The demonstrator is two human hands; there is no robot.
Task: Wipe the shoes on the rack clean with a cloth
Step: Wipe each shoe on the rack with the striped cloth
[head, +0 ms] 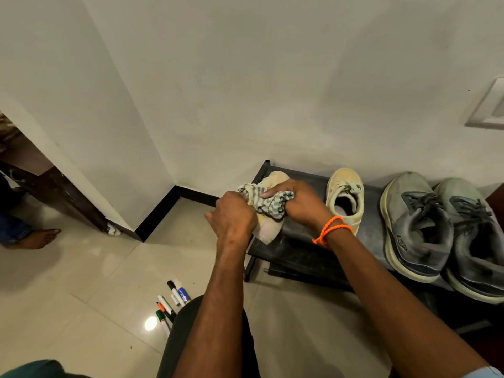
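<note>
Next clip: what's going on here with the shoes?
A person is cleaning a cream shoe at the left end of a black rack. The left hand grips the shoe while the right hand holds a striped cloth against it. Its cream mate and two grey sneakers sit on the rack to the right.

We see both forearms bare, reaching forward from the lower edge of the view and converging over the left end of the rack. Our left hand (233, 216) is knuckles-up, fingers curled under and gripping. Our right hand (296, 199) lies just beside it, fingers curled and clutching, thumb stretched toward the left hand. An orange cord bracelet (328, 230) circles the right wrist.
</note>
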